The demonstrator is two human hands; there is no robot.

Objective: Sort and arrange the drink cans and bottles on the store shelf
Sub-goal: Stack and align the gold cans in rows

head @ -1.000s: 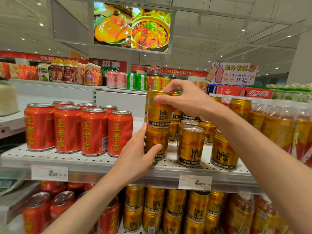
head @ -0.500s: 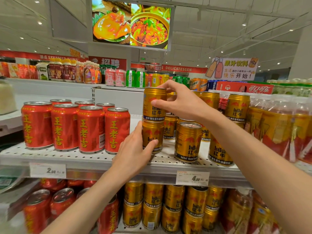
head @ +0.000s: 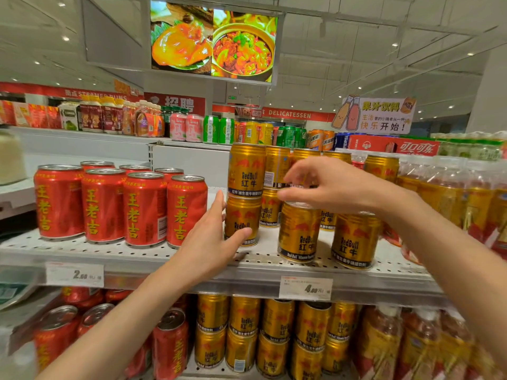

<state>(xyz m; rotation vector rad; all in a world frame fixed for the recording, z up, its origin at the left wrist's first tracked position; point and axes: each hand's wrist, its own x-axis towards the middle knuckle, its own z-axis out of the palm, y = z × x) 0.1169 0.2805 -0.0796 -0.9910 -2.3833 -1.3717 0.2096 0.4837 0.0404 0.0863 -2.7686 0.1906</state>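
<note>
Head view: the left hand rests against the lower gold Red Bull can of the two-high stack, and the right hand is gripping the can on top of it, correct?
Not quite. In the head view the right hand grips nothing; it hangs open, clear of the upper gold Red Bull can. The left hand does rest against the lower gold Red Bull can.

red cans (head: 103, 205): red, yellow characters | gold cans (head: 299, 233): gold, red bulls | shelf (head: 263, 259): white, perforated

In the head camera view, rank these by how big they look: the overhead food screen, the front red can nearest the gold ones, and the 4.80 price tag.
1. Overhead food screen, by far the largest.
2. Front red can.
3. 4.80 price tag, the smallest.
The screen hangs farther from the camera, so its real size is larger still.
</note>
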